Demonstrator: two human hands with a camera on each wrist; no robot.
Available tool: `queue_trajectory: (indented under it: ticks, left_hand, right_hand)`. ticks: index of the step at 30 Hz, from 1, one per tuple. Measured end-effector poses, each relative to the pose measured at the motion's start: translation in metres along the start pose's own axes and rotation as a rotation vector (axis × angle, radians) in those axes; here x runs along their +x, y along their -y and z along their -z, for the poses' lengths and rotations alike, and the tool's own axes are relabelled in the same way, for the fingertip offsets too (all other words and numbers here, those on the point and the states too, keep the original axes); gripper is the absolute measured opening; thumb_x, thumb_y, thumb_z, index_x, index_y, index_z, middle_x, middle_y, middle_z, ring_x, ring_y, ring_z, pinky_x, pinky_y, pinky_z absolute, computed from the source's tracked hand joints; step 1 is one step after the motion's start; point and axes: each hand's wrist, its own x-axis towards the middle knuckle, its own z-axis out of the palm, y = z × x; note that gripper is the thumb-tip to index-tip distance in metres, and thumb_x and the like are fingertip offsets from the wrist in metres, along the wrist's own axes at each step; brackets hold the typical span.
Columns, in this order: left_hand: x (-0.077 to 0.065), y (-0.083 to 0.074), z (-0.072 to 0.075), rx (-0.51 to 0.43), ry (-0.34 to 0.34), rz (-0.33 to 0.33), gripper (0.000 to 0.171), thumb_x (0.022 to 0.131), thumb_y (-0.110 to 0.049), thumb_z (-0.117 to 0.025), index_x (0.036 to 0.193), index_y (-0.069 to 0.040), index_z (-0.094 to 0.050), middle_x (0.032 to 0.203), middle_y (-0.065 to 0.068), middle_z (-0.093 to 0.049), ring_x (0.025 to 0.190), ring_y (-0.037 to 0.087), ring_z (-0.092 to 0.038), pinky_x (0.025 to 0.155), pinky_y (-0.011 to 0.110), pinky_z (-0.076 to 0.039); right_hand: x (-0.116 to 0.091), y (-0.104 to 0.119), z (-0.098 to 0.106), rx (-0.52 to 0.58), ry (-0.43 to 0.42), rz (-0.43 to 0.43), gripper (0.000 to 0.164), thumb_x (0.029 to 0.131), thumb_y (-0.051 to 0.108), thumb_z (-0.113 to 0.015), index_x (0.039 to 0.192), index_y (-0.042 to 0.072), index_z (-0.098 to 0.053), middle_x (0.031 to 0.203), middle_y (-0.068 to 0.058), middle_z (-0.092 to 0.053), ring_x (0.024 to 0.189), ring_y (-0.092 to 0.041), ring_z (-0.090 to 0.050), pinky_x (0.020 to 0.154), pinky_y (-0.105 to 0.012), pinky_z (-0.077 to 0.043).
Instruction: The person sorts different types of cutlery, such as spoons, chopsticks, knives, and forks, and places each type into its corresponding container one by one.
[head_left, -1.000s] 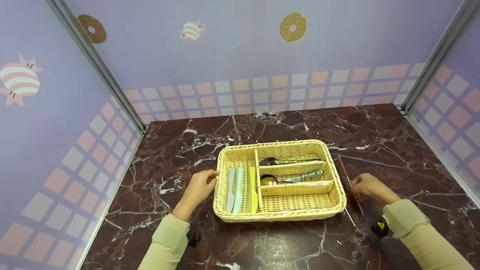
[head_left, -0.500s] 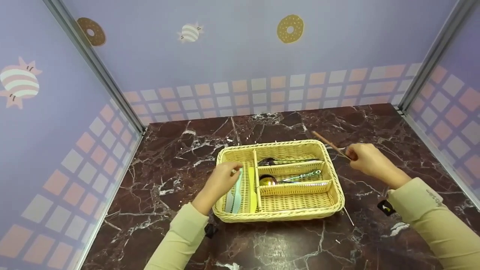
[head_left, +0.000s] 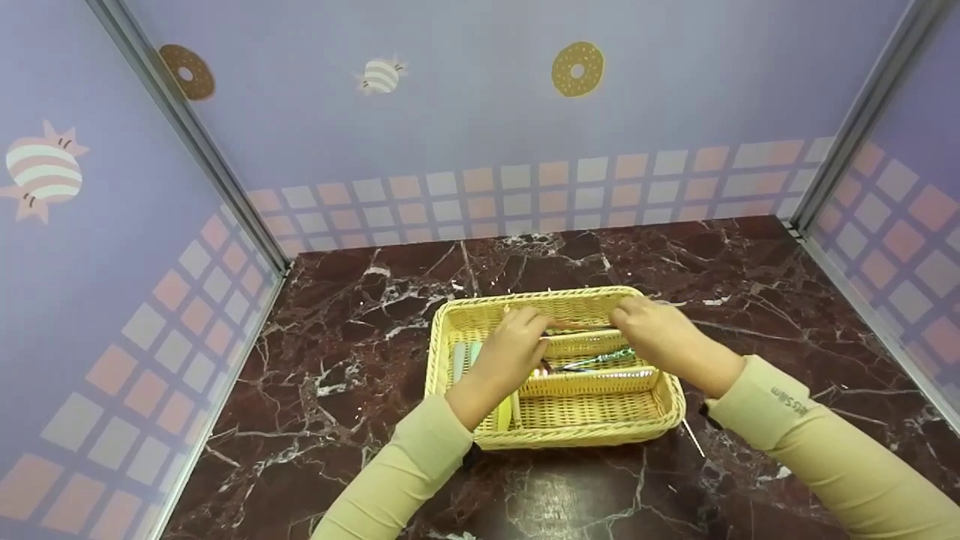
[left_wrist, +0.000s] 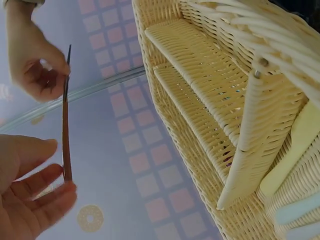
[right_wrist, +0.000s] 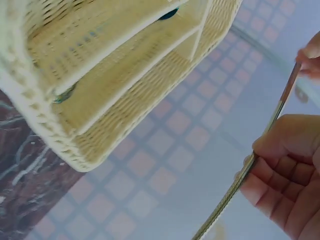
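Thin chopsticks (head_left: 577, 325), brown at one end and metallic at the other, are held across the back of a wicker basket (head_left: 592, 435). My left hand (head_left: 510, 352) has thumb and fingers about the brown end (left_wrist: 66, 145). Farther along, my right hand (head_left: 664, 334) pinches the patterned metallic part (right_wrist: 245, 170) between thumb and fingers. The basket has one long left compartment and several narrower ones. A yellow plastic knife (left_wrist: 292, 145) and a light blue knife (left_wrist: 300, 209) lie in the left compartment. A shiny utensil (head_left: 600, 360) lies in the middle one, its bowl mostly hidden by my left hand.
The basket stands on a dark red marbled tabletop (head_left: 337, 375). Purple panels (head_left: 480, 97) enclose the back and both sides. A thin pale stick (head_left: 694, 439) shows at the basket's front right corner.
My right hand lifted the chopsticks from beside the basket's right side and carried them left over its back compartment. My left hand moved right from the left rim to meet their brown end.
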Motion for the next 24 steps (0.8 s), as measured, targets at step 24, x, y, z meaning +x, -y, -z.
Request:
queue_trajectory:
  ticks: [24]
  left_hand:
    - [0.005, -0.01, -0.028, 0.242, 0.271, -0.026, 0.011, 0.081, -0.005, -0.059, 0.08, -0.009, -0.07, 0.077, 0.003, -0.065, 0.068, 0.015, -0.062, 0.057, 0.023, -0.05]
  right_hand:
    - [-0.004, 0.005, -0.002, 0.068, -0.163, -0.005, 0.019, 0.066, -0.012, -0.062, 0.083, -0.002, -0.063, 0.08, -0.01, -0.059, 0.071, -0.023, -0.058, 0.055, -0.028, -0.052]
